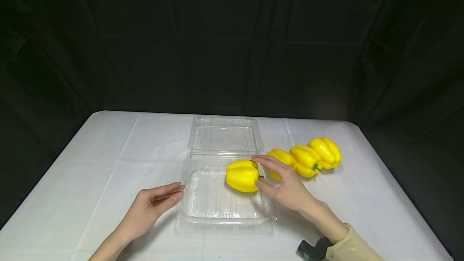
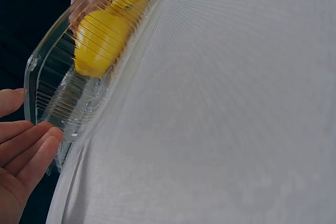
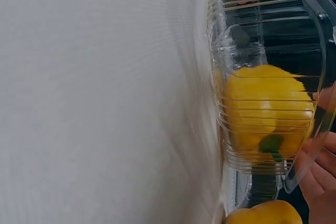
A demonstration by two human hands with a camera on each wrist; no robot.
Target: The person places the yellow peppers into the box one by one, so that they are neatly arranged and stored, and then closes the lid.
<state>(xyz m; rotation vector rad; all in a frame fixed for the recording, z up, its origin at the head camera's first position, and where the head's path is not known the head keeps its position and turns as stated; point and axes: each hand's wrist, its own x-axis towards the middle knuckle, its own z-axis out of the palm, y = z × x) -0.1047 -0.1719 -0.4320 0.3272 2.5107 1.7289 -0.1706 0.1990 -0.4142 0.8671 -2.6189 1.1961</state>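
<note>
A clear plastic clamshell container (image 1: 226, 220) lies unfolded on the table, its lid (image 1: 224, 117) laid back on the far side. One yellow bell pepper (image 1: 242, 176) lies on its side in the right half of the base, stem to the right. My right hand (image 1: 290, 188) reaches over the right wall, thumb and fingers spread about the stem end. My left hand (image 1: 150, 206) is at the base's left side, its nearly straight fingertips touching the rim. Through the ribbed wall, the left wrist view shows the pepper (image 2: 100, 43) near the bottom.
Three more yellow bell peppers lie right of the container: the nearest (image 1: 280, 157) partly behind my right hand, then a middle one (image 1: 304, 158) and a far one (image 1: 325, 152). A dark object (image 1: 311, 251) shows beside my right sleeve. White cloth (image 1: 90, 180) covers the table.
</note>
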